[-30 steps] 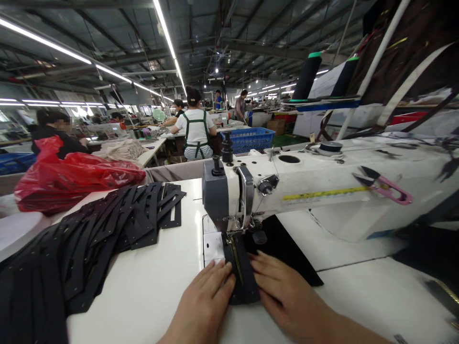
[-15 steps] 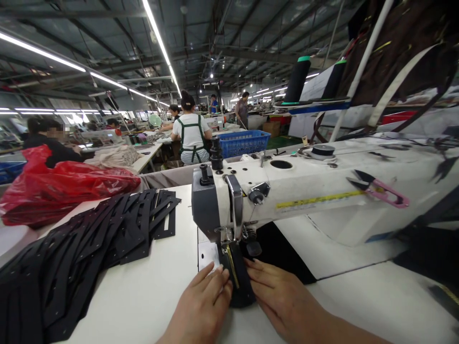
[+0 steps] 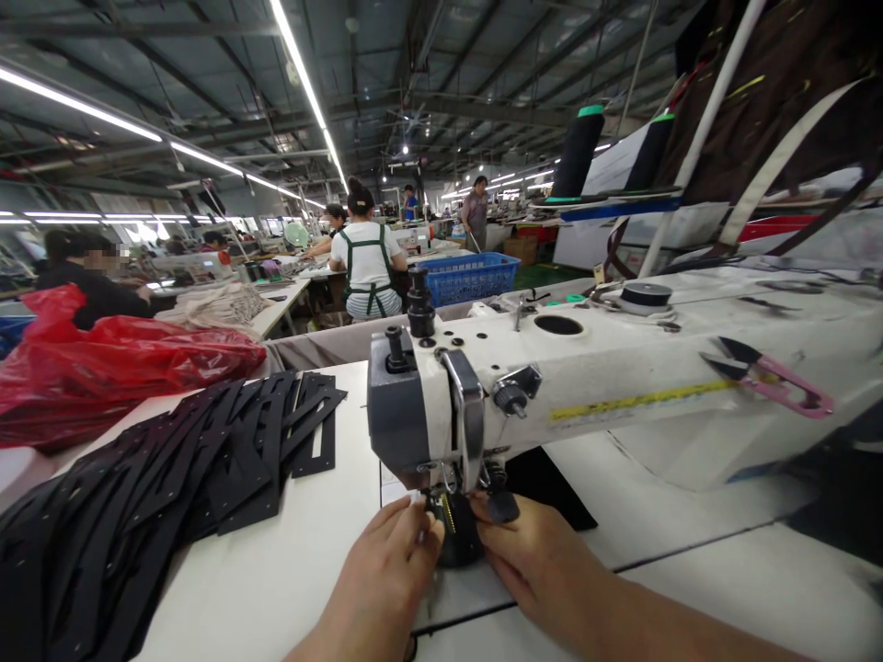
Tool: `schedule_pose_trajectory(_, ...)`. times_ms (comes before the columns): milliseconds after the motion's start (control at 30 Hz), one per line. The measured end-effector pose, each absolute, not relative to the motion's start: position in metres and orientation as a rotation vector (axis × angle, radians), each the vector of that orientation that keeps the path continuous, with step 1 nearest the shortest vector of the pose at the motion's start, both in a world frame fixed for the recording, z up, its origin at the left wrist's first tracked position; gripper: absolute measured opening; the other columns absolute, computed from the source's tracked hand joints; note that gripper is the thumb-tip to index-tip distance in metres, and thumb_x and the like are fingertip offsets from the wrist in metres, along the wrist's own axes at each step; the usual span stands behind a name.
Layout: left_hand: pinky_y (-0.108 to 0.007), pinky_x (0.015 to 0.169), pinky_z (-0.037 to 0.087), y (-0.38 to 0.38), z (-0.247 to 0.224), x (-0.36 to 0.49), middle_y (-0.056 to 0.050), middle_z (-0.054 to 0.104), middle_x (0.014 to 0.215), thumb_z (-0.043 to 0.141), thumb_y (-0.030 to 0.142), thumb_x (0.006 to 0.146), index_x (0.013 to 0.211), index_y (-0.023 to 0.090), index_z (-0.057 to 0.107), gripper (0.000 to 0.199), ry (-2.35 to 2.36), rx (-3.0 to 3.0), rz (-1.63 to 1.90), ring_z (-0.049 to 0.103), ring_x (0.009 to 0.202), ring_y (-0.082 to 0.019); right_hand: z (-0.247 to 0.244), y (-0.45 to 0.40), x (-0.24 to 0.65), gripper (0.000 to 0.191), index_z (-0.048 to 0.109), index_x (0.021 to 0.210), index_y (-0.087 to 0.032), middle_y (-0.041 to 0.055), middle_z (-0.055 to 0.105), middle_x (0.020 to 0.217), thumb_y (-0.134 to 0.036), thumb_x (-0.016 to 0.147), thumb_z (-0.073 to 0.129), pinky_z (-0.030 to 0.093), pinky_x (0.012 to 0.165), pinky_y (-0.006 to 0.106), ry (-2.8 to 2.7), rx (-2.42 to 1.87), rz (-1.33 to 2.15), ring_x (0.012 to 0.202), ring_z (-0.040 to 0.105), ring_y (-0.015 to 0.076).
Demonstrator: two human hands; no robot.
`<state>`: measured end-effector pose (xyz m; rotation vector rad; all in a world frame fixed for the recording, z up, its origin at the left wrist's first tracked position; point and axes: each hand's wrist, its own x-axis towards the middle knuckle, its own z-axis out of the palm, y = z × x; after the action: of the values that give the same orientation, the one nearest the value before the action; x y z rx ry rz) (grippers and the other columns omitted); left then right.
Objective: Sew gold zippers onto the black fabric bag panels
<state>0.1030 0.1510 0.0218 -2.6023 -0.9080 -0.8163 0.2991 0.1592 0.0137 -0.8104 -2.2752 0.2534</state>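
Note:
A black fabric piece with a gold-toothed zipper [image 3: 461,541] lies under the presser foot area of a white sewing machine [image 3: 641,372]. Its near end curves upward. On its left edge, my left hand [image 3: 386,565] is closed, fingertips pinched together beside the needle area. My right hand [image 3: 542,556] grips the opposite edge, its fingertips partly behind a dark round part of the machine. The needle itself is too small to make out. Behind my right hand, a flat black panel [image 3: 552,483] extends over the machine bed.
Many black slotted strips [image 3: 186,469] are heaped on the white table at left, beside a red plastic bag [image 3: 166,354]. Pink-handled thread snips [image 3: 793,391] rest on the machine arm. Thread cones [image 3: 579,152] stand behind. Several people work beyond a blue basket [image 3: 473,276].
The zippered piece has shifted away from me, further under the machine, and its near end now bends up. Both hands moved slightly forward with it, gripping closer. The view shifted a little.

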Motion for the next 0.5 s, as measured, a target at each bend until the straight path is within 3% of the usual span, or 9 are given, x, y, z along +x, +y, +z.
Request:
schedule_pose_trajectory(200,-0.033,0.074,0.056,0.158,0.012,0.098,-0.012,0.061,0.085,0.031,0.010,0.091,0.094,0.011,0.056,0.025,-0.935,-2.591,-0.793,0.062,0.082,-0.021,0.017,0.170,0.295,0.031,0.063,0.083,-0.020,0.0066,0.065,0.082,-0.007,0.080,0.035,0.048,0.069,0.028,-2.263,-0.784,0.244,0.078,0.060,0.0189)
schedule_pose_trajectory(500,-0.037,0.079,0.055,0.157,0.009,0.093,-0.013,0.063,0.092,0.033,0.009,0.090,0.099,0.011,0.055,0.024,-0.870,-2.595,-0.772,0.063,0.088,-0.022,0.014,0.176,0.295,0.029,0.062,0.078,-0.018,0.0073,0.063,0.073,-0.006,0.078,0.036,0.047,0.064,0.027,-2.233,-0.788,0.168,0.069,0.058,0.0184)
